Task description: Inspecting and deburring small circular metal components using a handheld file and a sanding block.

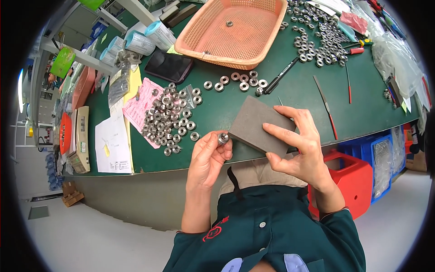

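Between the thumb and fingers of my left hand (205, 156) is a small shiny metal part (223, 138) with a narrow tip pointing up. Right beside it, a flat grey rectangular block (258, 123) lies at the table's near edge, tilted to the view. My right hand (302, 145) grips this block from the right, with fingers over its top face and the thumb at its near side. The metal part is at the block's left corner; whether they touch I cannot tell. A heap of metal rings (165, 115) lies left of my hands, partly on pink paper (139, 100).
A peach plastic basket (253, 61) stands at the back, with more rings (319, 43) to its right. A black pen (282, 76), a red-handled file (325, 106) and a phone (168, 66) lie on the green table (217, 111). A red stool (355, 186) stands below right.
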Motion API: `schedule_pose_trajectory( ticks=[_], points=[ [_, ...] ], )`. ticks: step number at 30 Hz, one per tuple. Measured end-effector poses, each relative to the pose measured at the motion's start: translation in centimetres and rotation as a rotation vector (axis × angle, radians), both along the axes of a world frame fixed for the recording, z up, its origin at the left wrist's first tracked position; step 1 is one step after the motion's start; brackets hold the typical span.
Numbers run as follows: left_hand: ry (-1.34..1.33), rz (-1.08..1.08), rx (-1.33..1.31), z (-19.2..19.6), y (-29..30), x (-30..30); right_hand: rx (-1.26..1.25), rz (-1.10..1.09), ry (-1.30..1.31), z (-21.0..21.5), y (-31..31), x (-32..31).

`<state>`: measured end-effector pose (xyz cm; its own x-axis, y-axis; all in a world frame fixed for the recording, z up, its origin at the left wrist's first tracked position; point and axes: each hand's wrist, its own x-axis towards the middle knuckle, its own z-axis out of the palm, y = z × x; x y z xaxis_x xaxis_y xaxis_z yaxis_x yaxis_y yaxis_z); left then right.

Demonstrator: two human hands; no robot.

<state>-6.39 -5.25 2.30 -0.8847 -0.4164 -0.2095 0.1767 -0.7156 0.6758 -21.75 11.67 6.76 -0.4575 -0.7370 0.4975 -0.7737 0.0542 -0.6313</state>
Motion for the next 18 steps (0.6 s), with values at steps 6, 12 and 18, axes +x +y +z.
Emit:
schedule_pose_trajectory(
  ticks=[6, 12, 18],
  points=[
    [-0.051, 0.043, -0.163, 0.6, 0.1, 0.2, 0.014, 0.044, 0.074, 0.1, -0.5, 0.3],
    [-0.095, 0.052, -0.215, 0.8, -0.1, 0.4, 0.001, 0.047, 0.063, 0.7, -0.4, 0.6],
    [-0.038, 0.011, -0.180, 1.2, -0.5, 0.7, 0.026, -0.140, 0.141, -0.8, -1.0, -0.4]
  ],
)
